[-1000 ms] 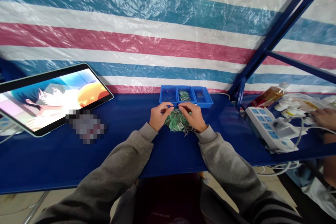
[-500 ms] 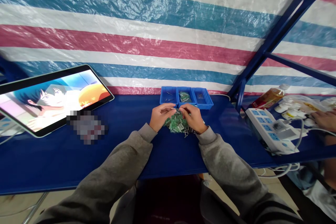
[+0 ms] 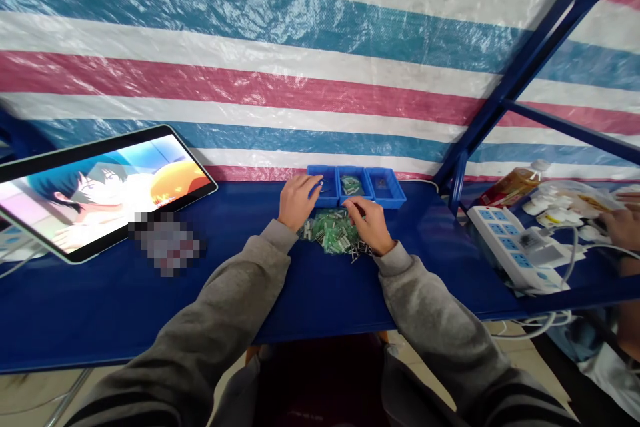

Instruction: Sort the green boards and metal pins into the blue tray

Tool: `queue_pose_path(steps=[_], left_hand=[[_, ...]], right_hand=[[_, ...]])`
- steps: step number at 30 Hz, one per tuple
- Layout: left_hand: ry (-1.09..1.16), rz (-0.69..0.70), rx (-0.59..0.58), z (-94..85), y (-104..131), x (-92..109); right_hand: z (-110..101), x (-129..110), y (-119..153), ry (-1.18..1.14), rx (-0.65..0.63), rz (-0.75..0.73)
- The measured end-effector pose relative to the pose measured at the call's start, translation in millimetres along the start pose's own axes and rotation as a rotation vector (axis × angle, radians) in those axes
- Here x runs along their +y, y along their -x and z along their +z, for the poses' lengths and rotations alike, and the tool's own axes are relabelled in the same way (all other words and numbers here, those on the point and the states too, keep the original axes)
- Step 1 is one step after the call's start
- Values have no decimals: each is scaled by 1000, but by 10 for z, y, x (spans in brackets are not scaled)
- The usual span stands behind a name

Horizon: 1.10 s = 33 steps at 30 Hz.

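Observation:
My left hand (image 3: 299,201) is over the near left part of the left blue bin (image 3: 326,199), with thumb and fingers apart. A small bright bit shows just off its fingertips, too small to name. My right hand (image 3: 371,223) is closed in a pinch above the right side of a pile (image 3: 333,232); what the fingertips hold, if anything, is hidden. The pile mixes small green pieces with short metal pins and lies on the blue table (image 3: 320,300). Green pieces lie in the middle blue bin (image 3: 355,185). A few small pieces are in the right blue bin (image 3: 387,191).
A tablet (image 3: 115,193) playing a cartoon leans at the left, near a blurred-out object (image 3: 170,243). On the right are a white power strip (image 3: 515,250) with cables, a drink bottle (image 3: 515,183) and another person's hand (image 3: 623,223). A blue frame post (image 3: 500,103) slants upward there.
My hands were together over the pile with a thin piece between them. My left hand has moved left and up to the left bin and spread its fingers; my right stays nearly in place.

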<state>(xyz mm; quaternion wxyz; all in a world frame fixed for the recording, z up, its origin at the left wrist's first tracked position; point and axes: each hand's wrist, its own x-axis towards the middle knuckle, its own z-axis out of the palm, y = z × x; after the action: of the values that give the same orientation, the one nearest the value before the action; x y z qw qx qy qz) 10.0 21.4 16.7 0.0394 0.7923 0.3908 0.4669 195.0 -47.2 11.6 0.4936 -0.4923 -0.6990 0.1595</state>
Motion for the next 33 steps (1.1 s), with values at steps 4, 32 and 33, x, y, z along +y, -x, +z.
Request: queue_pose_path(steps=[4, 32, 33], left_hand=[[-105, 78, -190, 31, 23, -114], [-257, 408, -384, 62, 358, 72], [-230, 406, -368, 46, 354, 66]], right_hand=[[0, 23, -10, 26, -15, -18], [17, 152, -12, 140, -22, -61], [19, 155, -11, 124, -30, -73]])
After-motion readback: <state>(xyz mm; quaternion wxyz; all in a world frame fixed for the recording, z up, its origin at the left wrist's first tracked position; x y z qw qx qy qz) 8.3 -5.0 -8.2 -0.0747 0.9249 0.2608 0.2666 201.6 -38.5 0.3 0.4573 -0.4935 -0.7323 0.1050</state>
